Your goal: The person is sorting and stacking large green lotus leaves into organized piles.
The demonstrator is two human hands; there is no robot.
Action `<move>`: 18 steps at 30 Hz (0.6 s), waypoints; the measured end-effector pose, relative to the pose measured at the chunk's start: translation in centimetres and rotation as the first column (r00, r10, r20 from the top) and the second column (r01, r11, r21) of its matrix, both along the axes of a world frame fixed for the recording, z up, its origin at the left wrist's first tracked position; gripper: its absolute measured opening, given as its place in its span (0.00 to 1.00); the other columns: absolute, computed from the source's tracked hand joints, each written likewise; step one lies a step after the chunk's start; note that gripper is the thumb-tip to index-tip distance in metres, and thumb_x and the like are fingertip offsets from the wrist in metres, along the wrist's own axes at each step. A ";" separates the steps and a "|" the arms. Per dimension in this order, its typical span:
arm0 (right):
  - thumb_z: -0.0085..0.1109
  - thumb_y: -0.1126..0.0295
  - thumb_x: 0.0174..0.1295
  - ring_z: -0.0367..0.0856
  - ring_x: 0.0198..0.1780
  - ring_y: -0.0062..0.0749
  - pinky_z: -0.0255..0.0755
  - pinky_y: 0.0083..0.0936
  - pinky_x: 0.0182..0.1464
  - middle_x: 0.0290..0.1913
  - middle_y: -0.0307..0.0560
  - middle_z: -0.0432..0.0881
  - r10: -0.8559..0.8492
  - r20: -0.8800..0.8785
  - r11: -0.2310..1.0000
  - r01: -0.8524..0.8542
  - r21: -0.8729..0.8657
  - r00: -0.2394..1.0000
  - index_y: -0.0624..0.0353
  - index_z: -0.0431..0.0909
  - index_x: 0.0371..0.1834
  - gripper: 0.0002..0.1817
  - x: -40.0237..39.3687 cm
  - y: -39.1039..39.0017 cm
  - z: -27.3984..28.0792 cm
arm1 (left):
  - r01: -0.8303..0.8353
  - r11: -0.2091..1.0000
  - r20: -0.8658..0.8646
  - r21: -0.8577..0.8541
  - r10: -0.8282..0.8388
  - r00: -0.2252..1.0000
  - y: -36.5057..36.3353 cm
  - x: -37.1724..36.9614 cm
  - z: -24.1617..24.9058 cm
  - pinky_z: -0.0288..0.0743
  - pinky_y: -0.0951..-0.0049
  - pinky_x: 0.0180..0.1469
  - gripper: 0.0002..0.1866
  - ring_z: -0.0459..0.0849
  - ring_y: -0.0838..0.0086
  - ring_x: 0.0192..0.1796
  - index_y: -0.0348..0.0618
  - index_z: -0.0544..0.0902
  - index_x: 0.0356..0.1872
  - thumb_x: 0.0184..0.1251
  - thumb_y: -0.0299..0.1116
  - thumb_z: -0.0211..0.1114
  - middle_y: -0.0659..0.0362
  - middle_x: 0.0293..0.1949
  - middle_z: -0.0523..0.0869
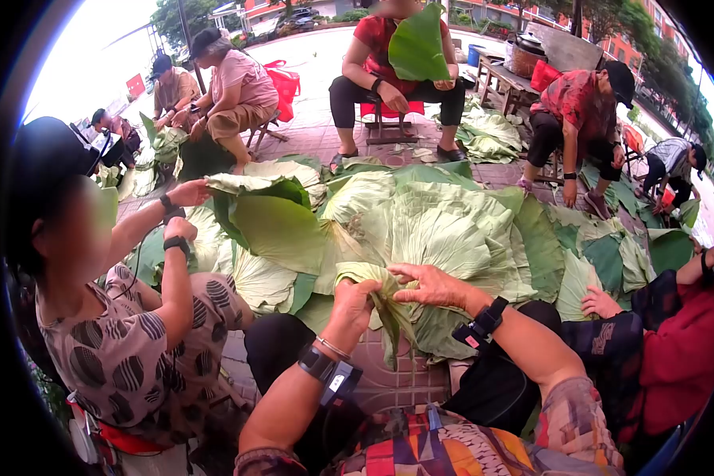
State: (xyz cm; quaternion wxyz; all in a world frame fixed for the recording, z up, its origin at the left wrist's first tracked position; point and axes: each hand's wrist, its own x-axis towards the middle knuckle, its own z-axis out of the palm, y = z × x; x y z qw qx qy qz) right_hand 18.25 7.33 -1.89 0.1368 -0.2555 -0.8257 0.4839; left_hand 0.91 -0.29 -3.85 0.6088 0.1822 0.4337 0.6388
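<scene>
While the left fingers (362, 289) pinch a folded leaf (393, 316), the right fingers (409, 296) stand loosely parted at its side.

leaf pile (444, 230) in the way ahead

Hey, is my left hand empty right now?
No, your left hand is pinching a crumpled green leaf between thumb and fingers.

Pale green, finely veined leaves (444, 230)
</scene>
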 end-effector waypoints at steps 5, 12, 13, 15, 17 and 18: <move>0.62 0.50 0.50 0.73 0.54 0.45 0.65 0.31 0.56 0.53 0.60 0.72 0.037 0.016 0.994 -0.039 0.101 0.999 0.65 0.62 0.60 0.39 -0.8 -1.3 0.1 | 0.019 1.000 -0.010 -0.002 -0.019 1.000 0.1 -0.3 -0.8 0.76 0.70 0.37 0.11 0.81 0.67 0.34 0.34 0.75 0.39 0.52 0.19 0.58 0.54 0.34 0.81; 0.53 0.55 0.57 0.76 0.49 0.43 0.68 0.30 0.51 0.48 0.59 0.75 -0.003 -0.076 0.998 0.008 0.065 0.997 0.65 0.64 0.57 0.30 -1.1 -1.0 -1.2 | 0.050 0.999 0.033 -0.012 -0.049 0.998 -0.1 0.0 0.5 0.76 0.71 0.35 0.11 0.81 0.69 0.33 0.35 0.74 0.37 0.52 0.19 0.61 0.55 0.33 0.80; 0.50 0.56 0.59 0.78 0.45 0.43 0.69 0.29 0.47 0.44 0.59 0.78 -0.031 -0.155 0.993 0.048 0.104 0.987 0.66 0.66 0.55 0.27 -1.1 -0.9 -1.5 | 0.057 0.998 0.041 -0.016 -0.056 0.998 0.0 -0.1 0.6 0.76 0.71 0.34 0.11 0.81 0.69 0.33 0.35 0.74 0.38 0.52 0.19 0.61 0.56 0.33 0.80; 0.47 0.58 0.59 0.78 0.40 0.42 0.69 0.30 0.43 0.38 0.59 0.78 -0.105 -0.155 0.994 0.110 0.023 0.982 0.67 0.69 0.51 0.24 -0.7 -0.6 -1.5 | 0.066 0.998 0.033 -0.022 -0.065 0.997 0.0 -0.1 0.6 0.76 0.71 0.34 0.11 0.81 0.69 0.33 0.35 0.74 0.38 0.51 0.19 0.60 0.56 0.33 0.80; 0.44 0.60 0.60 0.78 0.35 0.42 0.69 0.30 0.39 0.32 0.59 0.78 -0.178 -0.148 0.984 0.171 -0.058 0.973 0.68 0.71 0.47 0.21 -0.3 -0.1 -1.3 | 0.074 0.997 0.026 -0.027 -0.073 0.997 0.0 0.0 0.4 0.76 0.70 0.34 0.12 0.81 0.69 0.33 0.35 0.74 0.38 0.51 0.18 0.60 0.56 0.33 0.80; 0.44 0.61 0.59 0.77 0.32 0.41 0.68 0.30 0.36 0.29 0.58 0.77 -0.230 -0.210 0.973 0.231 -0.017 0.950 0.68 0.72 0.43 0.20 -0.1 0.3 -1.5 | 0.048 0.998 0.015 -0.038 -0.047 0.999 0.0 0.0 0.3 0.77 0.69 0.36 0.11 0.81 0.67 0.34 0.34 0.74 0.38 0.51 0.16 0.57 0.55 0.33 0.81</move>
